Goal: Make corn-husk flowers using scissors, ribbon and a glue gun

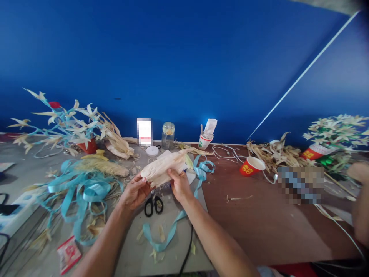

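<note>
Both of my hands hold a pale dried corn husk (pixel 165 166) above the table. My left hand (pixel 135 191) pinches its lower left end. My right hand (pixel 179 184) grips its underside near the middle. Black-handled scissors (pixel 153 205) lie on the grey mat directly below the husk. Light blue ribbon (pixel 83 192) lies in loose coils to the left, and another strip (pixel 161 238) curls in front of the scissors.
Husk flowers on blue stems (pixel 62 123) stand at the back left, and a white flower bunch (pixel 336 130) at the right. A glass jar (pixel 168 135), white cup (pixel 205 140), tipped red cup (pixel 251 166) and loose husks (pixel 272 154) sit behind. Another person's arm (pixel 360 204) shows at the right edge.
</note>
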Demonstrator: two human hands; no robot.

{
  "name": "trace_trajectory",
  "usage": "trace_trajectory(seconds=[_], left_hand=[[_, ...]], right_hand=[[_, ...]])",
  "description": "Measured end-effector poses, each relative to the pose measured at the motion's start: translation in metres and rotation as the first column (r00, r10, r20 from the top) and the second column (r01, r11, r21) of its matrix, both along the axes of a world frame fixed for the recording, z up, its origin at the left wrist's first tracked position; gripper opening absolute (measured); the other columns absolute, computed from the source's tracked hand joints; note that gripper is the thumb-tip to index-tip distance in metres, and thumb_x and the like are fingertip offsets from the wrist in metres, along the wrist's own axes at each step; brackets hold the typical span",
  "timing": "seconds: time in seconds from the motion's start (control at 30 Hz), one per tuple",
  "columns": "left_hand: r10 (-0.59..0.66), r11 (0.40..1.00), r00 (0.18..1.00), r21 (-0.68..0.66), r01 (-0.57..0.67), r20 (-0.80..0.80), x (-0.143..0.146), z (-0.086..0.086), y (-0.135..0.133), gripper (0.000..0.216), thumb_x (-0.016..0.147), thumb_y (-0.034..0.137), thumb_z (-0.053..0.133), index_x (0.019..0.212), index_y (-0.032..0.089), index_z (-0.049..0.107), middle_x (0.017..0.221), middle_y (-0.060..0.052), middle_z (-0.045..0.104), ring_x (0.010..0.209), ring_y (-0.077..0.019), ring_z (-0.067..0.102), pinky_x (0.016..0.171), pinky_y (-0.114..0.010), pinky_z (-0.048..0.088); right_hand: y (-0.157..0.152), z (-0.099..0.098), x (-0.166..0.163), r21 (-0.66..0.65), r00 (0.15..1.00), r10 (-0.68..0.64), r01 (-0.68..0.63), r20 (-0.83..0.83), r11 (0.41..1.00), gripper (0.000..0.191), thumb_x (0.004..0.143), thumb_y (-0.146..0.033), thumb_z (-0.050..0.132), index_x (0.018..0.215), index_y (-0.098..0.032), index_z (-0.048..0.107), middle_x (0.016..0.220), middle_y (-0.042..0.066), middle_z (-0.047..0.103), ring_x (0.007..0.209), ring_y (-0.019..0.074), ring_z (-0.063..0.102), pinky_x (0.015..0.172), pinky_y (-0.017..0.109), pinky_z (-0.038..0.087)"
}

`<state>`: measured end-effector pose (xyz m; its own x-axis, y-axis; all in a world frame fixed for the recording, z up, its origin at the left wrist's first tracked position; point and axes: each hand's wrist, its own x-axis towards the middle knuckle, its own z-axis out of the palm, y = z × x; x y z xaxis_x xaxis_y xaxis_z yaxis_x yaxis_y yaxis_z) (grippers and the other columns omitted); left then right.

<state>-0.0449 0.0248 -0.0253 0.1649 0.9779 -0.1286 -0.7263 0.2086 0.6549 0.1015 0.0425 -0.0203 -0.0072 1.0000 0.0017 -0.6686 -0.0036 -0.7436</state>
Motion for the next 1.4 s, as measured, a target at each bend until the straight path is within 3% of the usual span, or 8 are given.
trace_trajectory(seconds=[0.23, 0.3, 0.4, 0.5, 0.57, 0.93, 1.17, 1.4], left_hand=[[0.290, 0.956, 0.954, 0.026, -0.293, 0.074, -0.016, 0.001, 0.014, 0.016, 0.070, 0.010, 0.066, 0.085, 0.017, 0.064, 0.088, -0.004, 0.072, 0.082, -0.0187, 0.067, 0.079, -0.037, 0.055], [0.408, 0.904, 0.900, 0.072, -0.422, 0.153, -0.027, 0.003, 0.019, 0.017, 0.073, 0.012, 0.064, 0.087, 0.021, 0.064, 0.091, -0.002, 0.072, 0.093, -0.0201, 0.065, 0.087, -0.045, 0.050], [0.529, 0.833, 0.820, 0.050, -0.551, 0.218, -0.039, 0.003, 0.022, 0.012, 0.077, 0.012, 0.060, 0.082, 0.022, 0.063, 0.086, 0.001, 0.073, 0.097, -0.0185, 0.063, 0.095, -0.052, 0.043], [0.540, 0.827, 0.806, 0.027, -0.562, 0.245, -0.041, 0.001, 0.021, 0.012, 0.079, 0.011, 0.058, 0.080, 0.021, 0.063, 0.082, 0.003, 0.073, 0.095, -0.0167, 0.064, 0.097, -0.053, 0.041], [0.518, 0.840, 0.817, 0.028, -0.542, 0.254, -0.038, 0.001, 0.020, 0.012, 0.078, 0.010, 0.058, 0.077, 0.021, 0.063, 0.079, 0.004, 0.073, 0.092, -0.0161, 0.065, 0.096, -0.053, 0.042], [0.418, 0.903, 0.893, 0.033, -0.428, 0.167, -0.030, -0.001, 0.020, 0.013, 0.071, 0.011, 0.066, 0.079, 0.021, 0.065, 0.087, 0.002, 0.073, 0.091, -0.0168, 0.066, 0.088, -0.043, 0.051], [0.406, 0.906, 0.891, 0.039, -0.422, 0.201, -0.032, -0.005, 0.021, 0.015, 0.072, 0.008, 0.064, 0.080, 0.020, 0.064, 0.090, 0.001, 0.073, 0.093, -0.0167, 0.065, 0.090, -0.043, 0.050], [0.430, 0.898, 0.885, 0.015, -0.439, 0.177, -0.030, -0.002, 0.020, 0.016, 0.073, 0.008, 0.061, 0.080, 0.022, 0.063, 0.087, 0.002, 0.073, 0.091, -0.0163, 0.066, 0.088, -0.043, 0.051]], right_hand=[[-0.004, -0.002, 0.005, 0.081, 0.865, 0.104, -0.165, 0.491, 0.983, 0.027, 0.073, -0.031, 0.060, 0.097, -0.018, 0.061, 0.080, 0.001, 0.064, 0.061, 0.0114, 0.056, 0.061, 0.024, 0.045], [-0.014, 0.005, 0.004, 0.125, 0.657, 0.053, -0.221, 0.752, 0.967, 0.026, 0.075, -0.028, 0.058, 0.098, -0.017, 0.062, 0.082, 0.003, 0.066, 0.066, 0.0127, 0.058, 0.064, 0.024, 0.045], [-0.035, 0.019, -0.001, 0.129, 0.181, -0.060, -0.396, 0.982, 0.909, 0.020, 0.081, -0.028, 0.054, 0.095, -0.018, 0.065, 0.087, 0.007, 0.070, 0.078, 0.0164, 0.063, 0.073, 0.025, 0.045], [-0.053, 0.026, -0.007, -0.025, -0.249, -0.087, -0.417, 0.965, 0.909, 0.028, 0.080, -0.041, 0.056, 0.092, -0.017, 0.065, 0.085, 0.012, 0.071, 0.078, 0.0228, 0.067, 0.067, 0.029, 0.047], [-0.058, 0.025, -0.010, -0.074, -0.378, -0.089, -0.396, 0.921, 0.915, 0.034, 0.078, -0.044, 0.058, 0.092, -0.014, 0.064, 0.078, 0.016, 0.071, 0.073, 0.0270, 0.068, 0.061, 0.032, 0.046], [-0.058, 0.009, -0.019, 0.063, -0.413, -0.259, -0.433, 0.873, 0.899, 0.040, 0.071, -0.045, 0.065, 0.093, -0.012, 0.062, 0.090, 0.016, 0.064, 0.083, 0.0278, 0.062, 0.070, 0.037, 0.047], [-0.056, 0.010, -0.011, 0.091, -0.424, -0.300, -0.446, 0.854, 0.891, 0.022, 0.077, -0.024, 0.054, 0.096, -0.014, 0.057, 0.100, 0.014, 0.056, 0.087, 0.0264, 0.057, 0.073, 0.039, 0.045], [-0.057, 0.010, -0.019, 0.081, -0.398, -0.321, -0.514, 0.859, 0.854, 0.016, 0.079, -0.020, 0.050, 0.092, -0.013, 0.058, 0.085, 0.012, 0.063, 0.082, 0.0243, 0.058, 0.075, 0.038, 0.041]])
